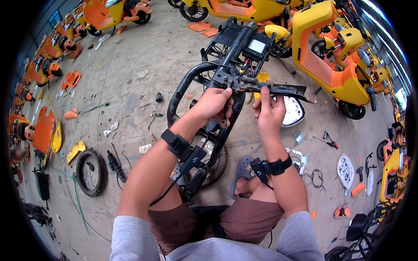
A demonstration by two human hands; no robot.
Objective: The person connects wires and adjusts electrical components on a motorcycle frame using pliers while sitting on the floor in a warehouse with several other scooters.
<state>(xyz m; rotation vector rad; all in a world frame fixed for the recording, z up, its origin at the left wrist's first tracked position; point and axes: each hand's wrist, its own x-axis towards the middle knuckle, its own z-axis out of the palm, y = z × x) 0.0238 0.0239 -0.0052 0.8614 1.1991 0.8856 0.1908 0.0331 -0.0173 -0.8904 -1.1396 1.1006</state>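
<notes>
A stripped black scooter frame (174,98) lies on the floor in front of me. At its bracket a dark, grimy kickstand (289,90) sticks out to the right, with a coil spring (249,80) along it. My right hand (271,114) is closed on the kickstand, thumb and fingers pinching its middle. My left hand (212,104) is closed beside the bracket, thumb at the pivot. From under its curled fingers shows the ring end of a metal spanner (224,122); the rest of it is hidden.
Yellow-orange scooters (331,65) stand ahead, with more along both sides. A loose tyre (90,172) and a shock absorber (114,164) lie to the left. Pliers (331,140), a white-lined shell (293,111) and a lamp-like part (345,170) lie to the right.
</notes>
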